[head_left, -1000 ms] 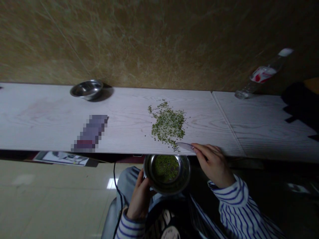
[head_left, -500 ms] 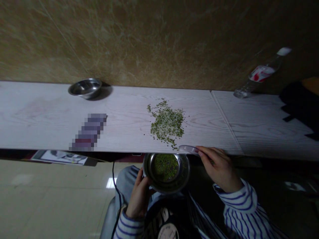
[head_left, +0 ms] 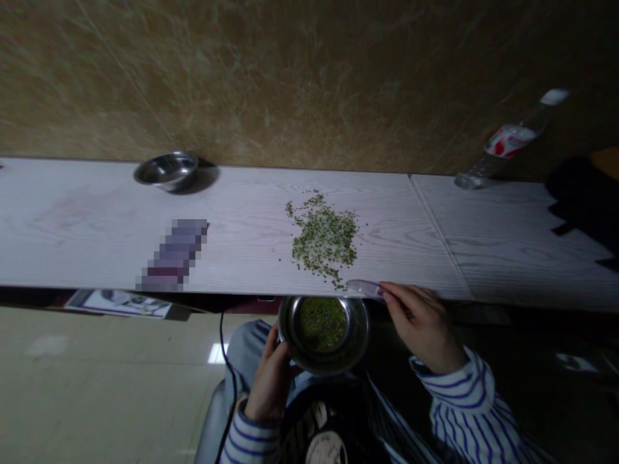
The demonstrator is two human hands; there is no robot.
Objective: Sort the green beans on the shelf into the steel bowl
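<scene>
My left hand [head_left: 271,381] grips the left rim of a stainless steel bowl [head_left: 358,332], held over my lap just under the table's front edge. Small green beans [head_left: 320,322], which look like mung beans, cover the bowl's bottom. More of the same, a loose pile of green beans [head_left: 325,240], lies spread on the white wood-grain table [head_left: 251,225]. Pinched in my right hand [head_left: 420,322] is a clear plastic spoon [head_left: 363,287], its rounded end at the table edge beside the pile's nearest beans. My right fingers partly hide its handle.
A second steel bowl [head_left: 167,173] stands at the back left by the marbled wall. In front of it lies a pixelated flat object [head_left: 175,254]. On the right are a clear bottle [head_left: 507,142] with a white cap and a black item [head_left: 583,203]. A dark cable [head_left: 223,341] hangs below.
The camera view has shifted slightly. Both hands, the bowl and the spoon keep almost the same places, and the bean pile looks the same.
</scene>
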